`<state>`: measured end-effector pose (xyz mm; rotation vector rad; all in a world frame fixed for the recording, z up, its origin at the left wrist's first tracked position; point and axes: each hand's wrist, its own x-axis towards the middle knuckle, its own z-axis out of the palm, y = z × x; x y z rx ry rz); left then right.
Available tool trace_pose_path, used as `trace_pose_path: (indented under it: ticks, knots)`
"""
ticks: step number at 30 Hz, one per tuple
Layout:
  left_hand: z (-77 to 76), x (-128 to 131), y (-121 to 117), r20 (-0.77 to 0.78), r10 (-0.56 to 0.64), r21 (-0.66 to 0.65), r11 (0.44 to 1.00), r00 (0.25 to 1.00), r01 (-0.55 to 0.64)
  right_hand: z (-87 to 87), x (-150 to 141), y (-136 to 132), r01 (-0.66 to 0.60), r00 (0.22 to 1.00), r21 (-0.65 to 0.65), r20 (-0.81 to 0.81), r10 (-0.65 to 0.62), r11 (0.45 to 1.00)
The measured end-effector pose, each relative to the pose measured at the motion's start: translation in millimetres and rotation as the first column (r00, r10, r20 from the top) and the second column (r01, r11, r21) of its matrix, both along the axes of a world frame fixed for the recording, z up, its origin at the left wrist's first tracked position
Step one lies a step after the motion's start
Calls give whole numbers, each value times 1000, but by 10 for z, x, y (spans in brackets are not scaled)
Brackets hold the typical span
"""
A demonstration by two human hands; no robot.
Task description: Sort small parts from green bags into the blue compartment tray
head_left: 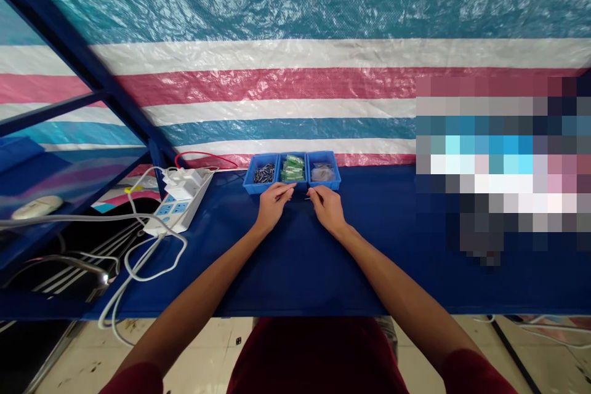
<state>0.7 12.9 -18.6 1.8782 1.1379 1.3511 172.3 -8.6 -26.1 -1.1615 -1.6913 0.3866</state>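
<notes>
My left hand (273, 203) and my right hand (327, 206) rest close together on the blue table (295, 258), just in front of three small blue bins. Both hands have their fingers curled in a pinch; each seems to hold a tiny thin part that I cannot make out. The left bin (261, 173) holds dark metal pieces, the middle bin (292, 168) holds green parts, and the right bin (324, 172) holds clear or greyish small bags. The hands are a few centimetres apart and do not touch the bins.
A white power strip (178, 203) with plugged adapters and white cables lies at the left of the table. A red wire (203, 157) runs behind it. A striped tarp (295, 61) forms the back wall. A blurred patch covers the right side. Blue shelf frame stands at left.
</notes>
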Motion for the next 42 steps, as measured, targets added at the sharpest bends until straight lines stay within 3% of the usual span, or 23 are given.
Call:
trace_pose_path:
  ticks: [10, 31, 36, 40, 42]
  knots:
    - [3, 56, -37, 177, 27, -143, 990, 984, -1, -40, 0, 29, 1, 1000, -10, -19, -2, 1000]
    - [44, 59, -103, 142, -76, -199, 974, 987, 103, -44, -28, 0, -147, 989, -21, 29, 147, 989]
    - [33, 50, -79, 35, -34, -114, 993, 999, 37, -52, -18, 17, -96, 995, -29, 8, 96, 995]
    - [45, 25, -77, -214, 65, 93, 995, 975, -46, -46, -10, 21, -56, 998, -35, 5, 56, 998]
    - [101, -44, -52, -267, 140, 248, 966, 953, -73, -37, -9, 14, -33, 999, -44, 7, 34, 998]
